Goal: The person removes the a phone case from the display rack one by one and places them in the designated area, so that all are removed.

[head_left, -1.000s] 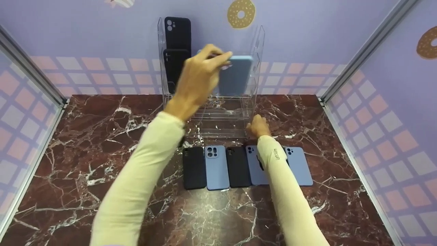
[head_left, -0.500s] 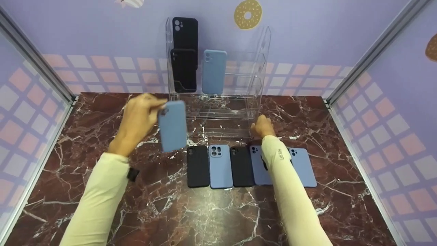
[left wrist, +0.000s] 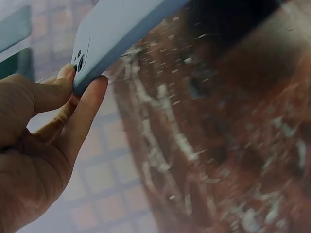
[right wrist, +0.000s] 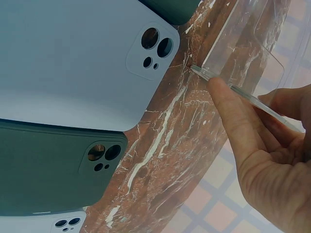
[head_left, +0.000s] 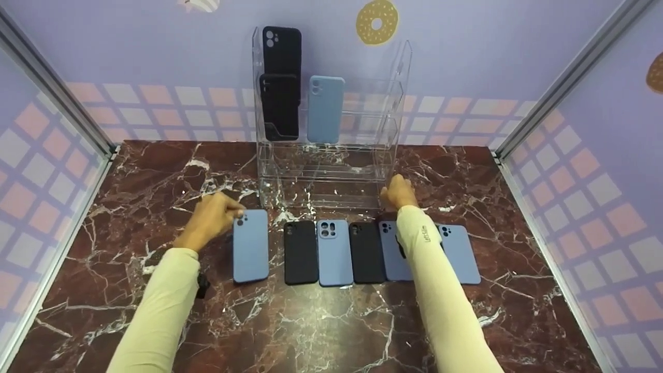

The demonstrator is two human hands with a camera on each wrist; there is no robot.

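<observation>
My left hand [head_left: 211, 220] pinches a light blue phone case [head_left: 251, 248] by its upper left corner, near the camera holes. The case is back side up, close over the tabletop, left of a row of phone cases. In the left wrist view, thumb and fingers grip the corner of the blue case [left wrist: 121, 31]. My right hand [head_left: 399, 191] holds the lower right side of a clear tiered display stand [head_left: 405, 67]. The right wrist view shows thumb and fingers pinching the stand's thin clear panel [right wrist: 252, 99].
The row has a black case [head_left: 301, 254], a blue one [head_left: 335, 256], another black one [head_left: 366, 254], and bluish ones [head_left: 462, 256] partly under my right forearm. Two black cases [head_left: 279, 111] and a light blue case [head_left: 325, 111] stand in the rack. Patterned walls enclose the marbled table [head_left: 259, 331].
My left hand has carried the blue case from in front of the stand down and left to beside the row. My right hand keeps its hold on the stand.
</observation>
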